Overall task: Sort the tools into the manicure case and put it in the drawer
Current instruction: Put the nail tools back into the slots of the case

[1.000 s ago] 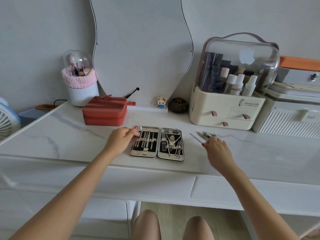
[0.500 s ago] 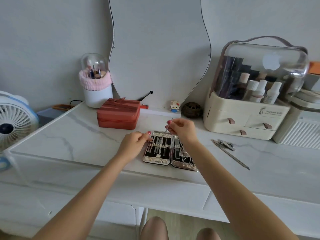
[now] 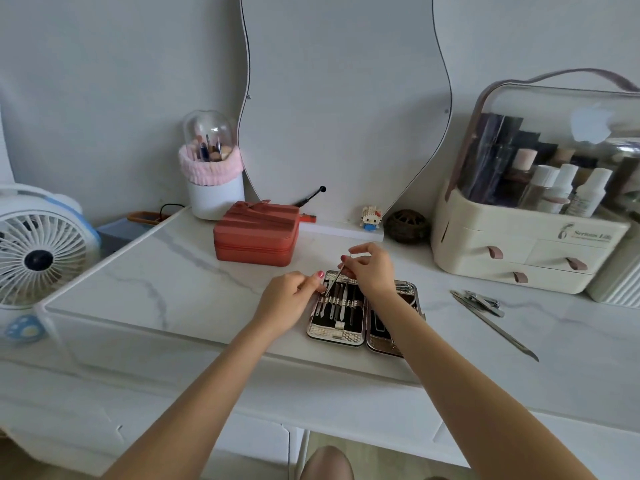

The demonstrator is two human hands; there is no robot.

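The manicure case [image 3: 337,336] lies open and flat near the front edge of the marble table, with several steel tools strapped into its left half. My right hand [image 3: 372,271] pinches a thin steel tool [image 3: 335,279] and holds it slanted over the top of the left half, tip down by the strap. My left hand [image 3: 292,301] rests against the case's left edge, thumb touching its top corner. My right forearm hides much of the right half. A nail clipper [image 3: 483,301] and a long slim file [image 3: 498,329] lie loose on the table to the right.
A red zipped box [image 3: 256,233] stands just behind the case. A cream cosmetics organiser [image 3: 519,244] with small drawers sits at the back right, a brush holder [image 3: 214,195] back left, a white fan [image 3: 41,251] off the left end. White drawer fronts [image 3: 346,393] run below the tabletop.
My right hand picked a thin tool from the loose pile on the right and carried it left over the case. The left hand stayed at the case's edge; the view shifted left.
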